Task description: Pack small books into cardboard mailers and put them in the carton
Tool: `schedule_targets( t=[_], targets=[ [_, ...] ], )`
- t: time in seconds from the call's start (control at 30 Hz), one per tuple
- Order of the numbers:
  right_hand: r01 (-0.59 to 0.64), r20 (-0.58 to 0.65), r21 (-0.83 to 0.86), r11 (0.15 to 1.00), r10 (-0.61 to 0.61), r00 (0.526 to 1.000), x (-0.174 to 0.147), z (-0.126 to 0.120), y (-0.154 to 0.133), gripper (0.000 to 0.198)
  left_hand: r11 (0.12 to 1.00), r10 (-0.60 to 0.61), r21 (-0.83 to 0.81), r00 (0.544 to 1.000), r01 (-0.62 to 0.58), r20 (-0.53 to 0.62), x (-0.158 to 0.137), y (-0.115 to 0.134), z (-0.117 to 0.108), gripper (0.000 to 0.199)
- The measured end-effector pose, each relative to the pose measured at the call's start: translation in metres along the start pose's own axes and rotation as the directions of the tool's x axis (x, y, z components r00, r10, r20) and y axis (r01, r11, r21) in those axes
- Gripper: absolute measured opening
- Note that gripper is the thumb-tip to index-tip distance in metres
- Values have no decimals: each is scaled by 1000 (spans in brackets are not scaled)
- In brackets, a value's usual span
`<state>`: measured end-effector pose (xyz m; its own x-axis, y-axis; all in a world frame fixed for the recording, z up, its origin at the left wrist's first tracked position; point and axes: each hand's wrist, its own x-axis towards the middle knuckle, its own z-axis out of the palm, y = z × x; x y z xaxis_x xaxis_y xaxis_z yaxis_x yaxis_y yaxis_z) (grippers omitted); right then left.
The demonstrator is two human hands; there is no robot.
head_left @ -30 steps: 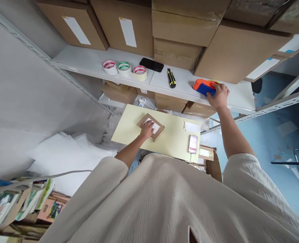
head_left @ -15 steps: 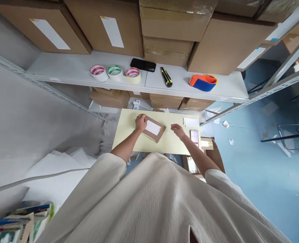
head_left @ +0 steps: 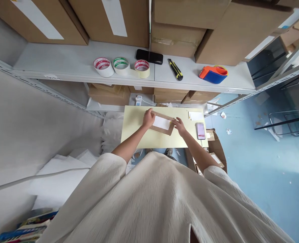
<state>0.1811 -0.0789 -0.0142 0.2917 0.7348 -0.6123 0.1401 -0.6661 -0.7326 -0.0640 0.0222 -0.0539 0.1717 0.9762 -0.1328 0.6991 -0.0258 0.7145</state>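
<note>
A flat brown cardboard parcel (head_left: 167, 132) with a white label (head_left: 162, 123) on its upper face is held over the pale yellow table (head_left: 134, 130). My left hand (head_left: 148, 118) is closed on its left end, thumb on top. At the opposite end my right hand (head_left: 179, 125) grips the right edge, near the label's small yellow corner. The fingers under the parcel are hidden. To the right of that hand lie a white label sheet (head_left: 196, 116) and a phone (head_left: 200, 131) with a lit screen.
Above the table, a shelf (head_left: 73, 60) carries several tape rolls (head_left: 121, 65), a black phone (head_left: 149, 56), a yellow-black utility knife (head_left: 175, 69), an orange-blue tape dispenser (head_left: 213, 74) and large cartons (head_left: 119, 27). An open carton (head_left: 216, 148) stands by the table's right side.
My right hand has come from beside the parcel to grip its right end. The parcel has turned a little and shifted right, with my left hand still on it. The view has tilted slightly.
</note>
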Motion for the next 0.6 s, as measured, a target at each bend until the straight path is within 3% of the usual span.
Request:
schedule_targets(
  t=[0.17,0.27,0.33,0.47,0.6],
  targets=[
    [219,-49,-117,969,-226,973,-2,0,1,108,998,-69,-16,997,68,-40,-14,0,-10,55],
    [350,15,-329,877,-366,931,-2,5,20,106,992,-111,61,993,110,27,-32,-6,-8,61],
    [375,76,-472,798,-387,919,-3,8,35,99,987,-99,133,993,90,60,-45,-10,-7,65],
    [334,115,-699,632,-361,925,-3,13,54,90,955,102,272,992,-120,81,-62,-9,-5,62],
    [329,117,-838,435,-446,888,-2,23,56,83,876,330,263,901,-403,281,-68,0,1,65]
  ],
)
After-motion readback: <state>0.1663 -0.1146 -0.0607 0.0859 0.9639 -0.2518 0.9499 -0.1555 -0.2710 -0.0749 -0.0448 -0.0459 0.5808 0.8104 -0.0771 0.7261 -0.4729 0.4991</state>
